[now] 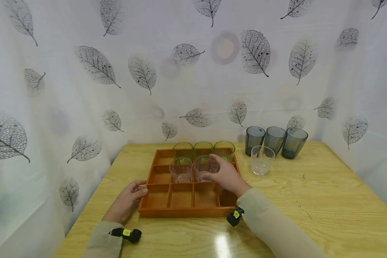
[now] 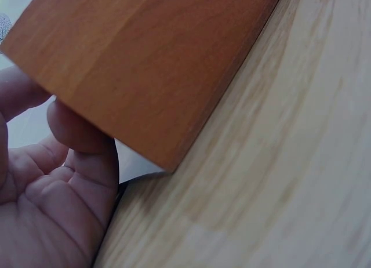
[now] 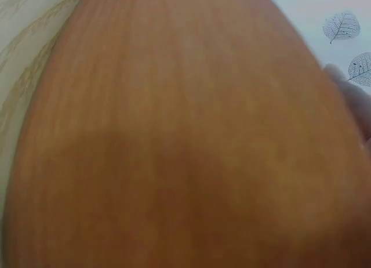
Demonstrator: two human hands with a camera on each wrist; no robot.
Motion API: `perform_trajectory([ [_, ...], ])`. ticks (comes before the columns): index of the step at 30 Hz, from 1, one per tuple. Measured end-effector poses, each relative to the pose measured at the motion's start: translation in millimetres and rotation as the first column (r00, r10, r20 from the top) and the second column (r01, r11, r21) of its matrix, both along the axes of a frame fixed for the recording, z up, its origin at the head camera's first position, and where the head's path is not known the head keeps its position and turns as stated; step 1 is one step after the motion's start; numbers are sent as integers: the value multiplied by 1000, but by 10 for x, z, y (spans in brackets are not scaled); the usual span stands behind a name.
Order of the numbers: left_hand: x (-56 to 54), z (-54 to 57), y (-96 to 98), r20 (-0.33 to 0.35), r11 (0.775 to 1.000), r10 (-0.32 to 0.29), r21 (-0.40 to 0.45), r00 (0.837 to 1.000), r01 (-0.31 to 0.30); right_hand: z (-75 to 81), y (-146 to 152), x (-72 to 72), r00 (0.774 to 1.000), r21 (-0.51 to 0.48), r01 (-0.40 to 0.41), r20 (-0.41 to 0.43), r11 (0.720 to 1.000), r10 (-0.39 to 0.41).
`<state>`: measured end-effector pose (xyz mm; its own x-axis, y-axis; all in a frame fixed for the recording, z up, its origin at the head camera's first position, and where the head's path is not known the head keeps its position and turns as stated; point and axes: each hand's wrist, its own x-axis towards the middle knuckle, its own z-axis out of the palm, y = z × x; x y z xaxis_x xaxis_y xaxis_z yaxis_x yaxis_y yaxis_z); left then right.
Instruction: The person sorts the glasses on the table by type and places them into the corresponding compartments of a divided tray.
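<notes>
On the pale, wood-grained worktop (image 1: 187, 233), I see a shallow wooden tray (image 1: 187, 213), orange-brown and rectangular, its long axis running left to right. Thin slats divide it into boxes, 4 along the front row. My right hand (image 1: 225, 173) has its fingers curled round a clear glass (image 1: 199, 167) at the middle row, thumb on the near side. That glass is round, smooth and see-through, its long axis upright and its mouth facing up; I cannot tell whether its base touches the tray. Just to its left stands a matching tumbler (image 1: 177, 169), also upright. My left hand (image 1: 127, 200) rests with loosely bent fingers against the tray's outer left wall, gripping nothing that I can see. Along the back row stand 3 green-tinted cups (image 1: 183, 147). Right of the tray, a short clear cup (image 1: 261, 163) sits before 3 taller smoky glasses (image 1: 255, 141) with tapering sides. Behind hangs a white curtain (image 1: 187, 89) printed with veined leaves. Through the right wrist camera, blurred wood grain fills most of my view.
</notes>
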<state>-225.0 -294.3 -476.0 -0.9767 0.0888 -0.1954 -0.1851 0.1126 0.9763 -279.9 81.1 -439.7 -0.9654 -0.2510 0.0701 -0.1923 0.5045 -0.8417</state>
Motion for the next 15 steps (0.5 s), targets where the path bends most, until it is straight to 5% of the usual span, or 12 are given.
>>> perform_trajectory([
  [15, 6, 17, 12, 6, 1000, 3, -12, 1000, -3, -26, 19, 5, 1000, 77, 1, -2, 997, -1],
])
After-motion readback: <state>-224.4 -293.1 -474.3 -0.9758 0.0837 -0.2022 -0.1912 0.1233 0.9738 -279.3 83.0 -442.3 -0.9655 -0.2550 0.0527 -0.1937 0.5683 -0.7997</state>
